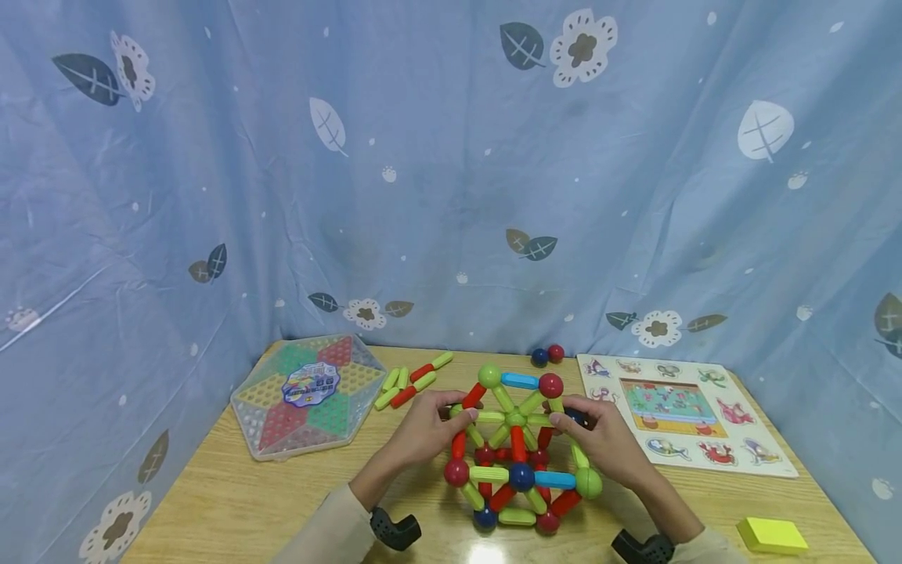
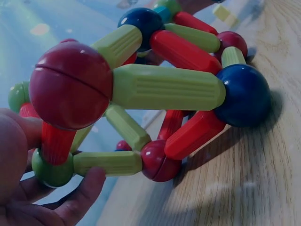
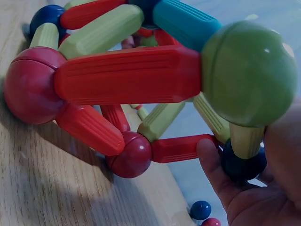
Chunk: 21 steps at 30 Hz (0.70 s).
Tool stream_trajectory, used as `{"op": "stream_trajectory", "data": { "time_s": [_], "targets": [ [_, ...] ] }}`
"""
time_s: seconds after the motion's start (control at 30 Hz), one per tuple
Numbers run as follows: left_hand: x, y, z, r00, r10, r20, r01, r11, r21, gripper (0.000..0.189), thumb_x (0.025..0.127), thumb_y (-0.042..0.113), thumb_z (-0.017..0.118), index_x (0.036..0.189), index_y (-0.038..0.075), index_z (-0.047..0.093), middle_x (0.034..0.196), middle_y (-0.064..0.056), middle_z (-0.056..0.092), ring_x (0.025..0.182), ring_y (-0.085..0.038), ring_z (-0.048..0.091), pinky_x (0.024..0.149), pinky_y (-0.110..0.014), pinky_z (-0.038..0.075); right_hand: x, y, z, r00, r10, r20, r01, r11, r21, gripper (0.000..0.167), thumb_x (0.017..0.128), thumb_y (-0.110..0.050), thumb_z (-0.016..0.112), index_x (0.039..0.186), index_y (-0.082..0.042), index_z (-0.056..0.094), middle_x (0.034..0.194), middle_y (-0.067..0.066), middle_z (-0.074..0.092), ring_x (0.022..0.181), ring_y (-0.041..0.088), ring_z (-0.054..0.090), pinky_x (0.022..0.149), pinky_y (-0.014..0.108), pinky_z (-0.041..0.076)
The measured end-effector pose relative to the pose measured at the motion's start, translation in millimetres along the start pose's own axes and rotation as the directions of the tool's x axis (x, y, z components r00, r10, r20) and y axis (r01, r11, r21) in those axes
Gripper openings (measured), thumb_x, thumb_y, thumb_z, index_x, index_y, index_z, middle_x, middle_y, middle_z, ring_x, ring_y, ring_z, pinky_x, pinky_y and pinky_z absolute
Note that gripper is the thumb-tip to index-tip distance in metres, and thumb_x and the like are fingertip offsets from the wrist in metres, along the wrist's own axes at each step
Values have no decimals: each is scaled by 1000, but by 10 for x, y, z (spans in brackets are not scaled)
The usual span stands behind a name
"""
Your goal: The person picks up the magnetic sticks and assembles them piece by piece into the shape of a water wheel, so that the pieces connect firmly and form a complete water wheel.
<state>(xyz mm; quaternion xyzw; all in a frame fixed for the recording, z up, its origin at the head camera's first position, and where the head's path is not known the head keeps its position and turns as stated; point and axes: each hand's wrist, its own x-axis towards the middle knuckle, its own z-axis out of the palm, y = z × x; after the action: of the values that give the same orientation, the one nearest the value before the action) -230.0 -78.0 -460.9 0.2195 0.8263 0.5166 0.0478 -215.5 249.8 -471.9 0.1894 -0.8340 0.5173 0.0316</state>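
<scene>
A structure of magnetic rods and balls stands on the wooden table between both hands, made of green, red and blue rods with green, red and dark blue balls. My left hand grips its left side; in the left wrist view, the fingers curl round a green ball and its adjoining rods. On the opposite side, my right hand holds a dark blue ball and the rods beside it. A large green ball sits near that thumb. The lower balls are close to the tabletop.
Loose green and red rods lie behind the left hand, near a hexagonal board-game box. Farther back are a loose dark blue ball and red ball. A sea-animal puzzle board and a yellow block lie right.
</scene>
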Motion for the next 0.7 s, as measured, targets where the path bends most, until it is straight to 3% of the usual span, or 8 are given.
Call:
{"op": "stream_trajectory", "data": {
  "time_s": [0.23,0.37,0.47,0.7],
  "targets": [
    [4,-14,2,999,-24,35,25,999,-38,24,110,30,67,123,15,81,93,2,68,83,-14,60,70,-25,48,-9,3,-22,998,31,53,-34,998,58,22,112,-20,64,125,-4,73,103,16,70,89,35,72,76,30,61],
    [-1,-36,17,995,-50,92,64,986,-154,28,112,27,64,131,11,75,100,-5,72,85,-28,76,75,-26,60,-12,17,-55,993,31,112,-42,994,104,26,115,-21,58,130,-3,70,109,21,71,92,37,73,84,33,62],
    [-6,-40,23,990,-66,121,93,968,-233,30,113,25,63,136,7,72,105,-12,75,87,-40,81,77,-35,67,-15,47,-82,989,44,142,-63,989,135,30,116,-22,56,136,-2,67,121,21,71,98,31,75,91,33,62],
    [-10,-37,22,989,-80,120,109,960,-257,32,113,25,63,137,6,71,106,-13,75,91,-42,81,78,-38,68,-21,82,-136,983,60,171,-92,978,189,34,114,-12,56,143,5,61,134,20,67,107,23,74,99,26,60]
  ]
}}
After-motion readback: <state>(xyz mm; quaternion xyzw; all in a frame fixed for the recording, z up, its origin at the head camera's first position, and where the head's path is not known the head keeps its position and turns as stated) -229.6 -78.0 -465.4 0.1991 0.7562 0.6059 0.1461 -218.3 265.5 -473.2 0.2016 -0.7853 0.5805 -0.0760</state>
